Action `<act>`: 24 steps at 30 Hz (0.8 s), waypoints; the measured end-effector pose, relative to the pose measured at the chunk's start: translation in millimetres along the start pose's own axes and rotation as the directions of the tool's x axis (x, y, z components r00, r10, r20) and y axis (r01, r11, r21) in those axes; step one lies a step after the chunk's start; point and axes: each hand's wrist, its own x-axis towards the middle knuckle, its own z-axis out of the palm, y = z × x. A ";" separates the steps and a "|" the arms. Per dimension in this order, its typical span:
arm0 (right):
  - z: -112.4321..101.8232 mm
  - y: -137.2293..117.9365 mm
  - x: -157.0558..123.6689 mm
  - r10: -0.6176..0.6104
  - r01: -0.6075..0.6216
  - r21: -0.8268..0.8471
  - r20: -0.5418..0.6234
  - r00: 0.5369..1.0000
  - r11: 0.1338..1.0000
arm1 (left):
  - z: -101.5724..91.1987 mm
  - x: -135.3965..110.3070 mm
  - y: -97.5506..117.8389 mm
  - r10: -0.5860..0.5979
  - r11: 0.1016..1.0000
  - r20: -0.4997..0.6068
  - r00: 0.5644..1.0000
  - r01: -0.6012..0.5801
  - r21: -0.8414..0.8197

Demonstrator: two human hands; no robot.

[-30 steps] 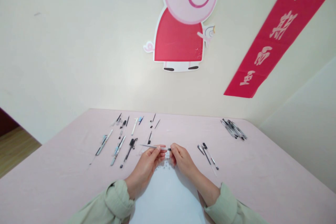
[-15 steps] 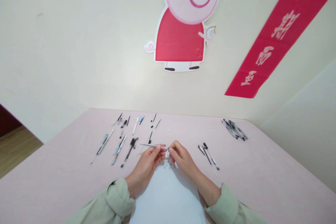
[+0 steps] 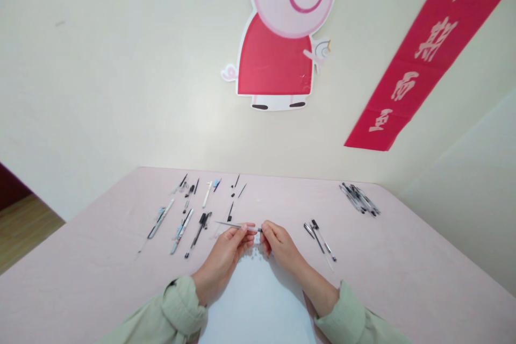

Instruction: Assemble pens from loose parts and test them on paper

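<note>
My left hand is closed around a slim pen, its thin grey end pointing left past the fingers. The pen lies nearly level, and its short dark right end reaches my right hand. There the thumb and fingertips pinch that end; whether a separate small part sits in them is hidden. Both hands are above the far edge of a white sheet, which has a small dark pattern at its top. Left of the hands lie a black-capped pen and a white patterned pen.
A pink cloth-covered table stands against a pale wall. Loose pen parts, including caps and refills, lie at the back left. A pile of pens rests at the back right. Several dark pen pieces lie right of my right hand.
My right hand has shifted slightly right, and more of the pen's dark end now shows between the hands. My left hand stays almost still.
</note>
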 end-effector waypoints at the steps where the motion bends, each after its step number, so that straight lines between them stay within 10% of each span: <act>1: -0.1 0.1 0.0 -0.002 0.002 0.001 -0.012 1.000 1.000 | -0.4 0.4 -0.3 -0.002 1.000 -0.004 1.000 0.002 -0.001; 24: -1.7 -2.9 0.0 -0.061 0.061 -0.067 -0.005 0.998 0.996 | -0.4 0.9 -0.3 -0.004 1.000 0.002 1.000 0.004 -0.007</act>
